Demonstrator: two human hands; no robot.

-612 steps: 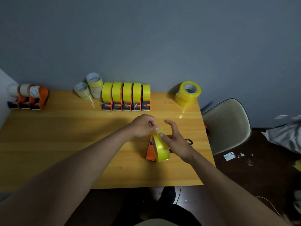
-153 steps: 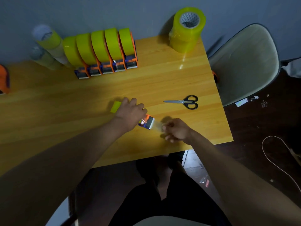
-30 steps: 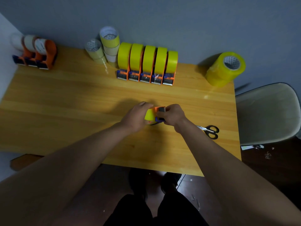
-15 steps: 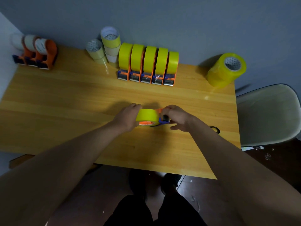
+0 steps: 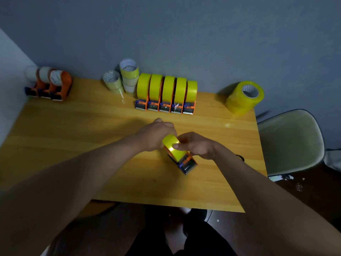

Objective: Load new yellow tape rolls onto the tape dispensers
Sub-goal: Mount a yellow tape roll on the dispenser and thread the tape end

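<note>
An orange and blue tape dispenser [image 5: 187,162] carrying a yellow tape roll [image 5: 174,148] is held just above the middle of the wooden table [image 5: 73,130], its cutter end pointing toward me. My left hand [image 5: 156,135] grips the roll's far left side. My right hand [image 5: 195,145] holds its right side, thumb on the yellow tape. A row of several loaded dispensers [image 5: 166,95] stands at the back. A stack of new yellow rolls [image 5: 243,97] sits at the back right.
Three orange dispensers with near-empty cores [image 5: 49,84] stand at the back left. Used pale rolls [image 5: 121,78] are piled beside the loaded row. Scissors [image 5: 240,157] lie half hidden behind my right forearm. A pale chair [image 5: 291,143] stands right of the table.
The dispenser has been turned from lying crosswise to pointing its cutter end toward me. Both hands shifted along with it and still hold it.
</note>
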